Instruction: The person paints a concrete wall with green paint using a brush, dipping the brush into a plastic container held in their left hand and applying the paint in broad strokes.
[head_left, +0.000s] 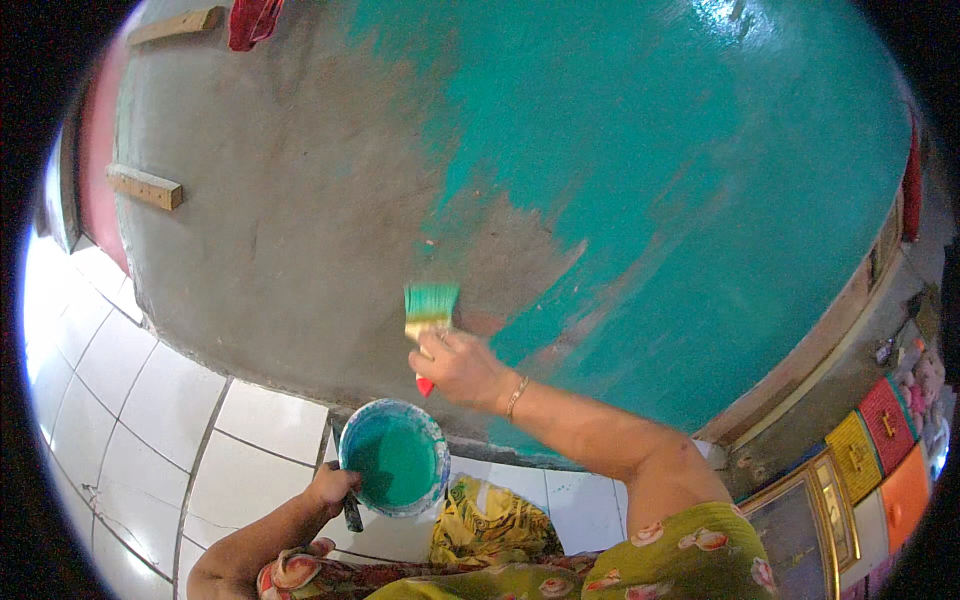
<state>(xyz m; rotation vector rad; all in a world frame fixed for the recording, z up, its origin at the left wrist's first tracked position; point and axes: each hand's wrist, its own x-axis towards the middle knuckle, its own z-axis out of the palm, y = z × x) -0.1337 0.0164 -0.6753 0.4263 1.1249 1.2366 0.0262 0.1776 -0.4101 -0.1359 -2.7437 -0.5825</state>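
Note:
My right hand (465, 367) grips a flat paintbrush (431, 311) by its handle, which has a red end. The bristles point away from me and are coated in green paint; they are over bare grey plaster, and whether they touch it I cannot tell. In my left hand (334, 484) is the rim of a round paint bucket (397, 457), tilted so that its green paint shows, with smears around the edge. A dark, narrow strip (352, 517) sticks out beside that hand; its kind is unclear. The wall (300, 187) is grey on the left and teal-green on the right.
Two short wooden blocks (146, 187) jut from the wall's left side. A red object (251, 22) hangs at the top. White floor tiles (255, 420) run along the wall's foot. Yellow patterned cloth (495, 525) lies below the bucket. A gilt-framed picture (795, 525) stands at right.

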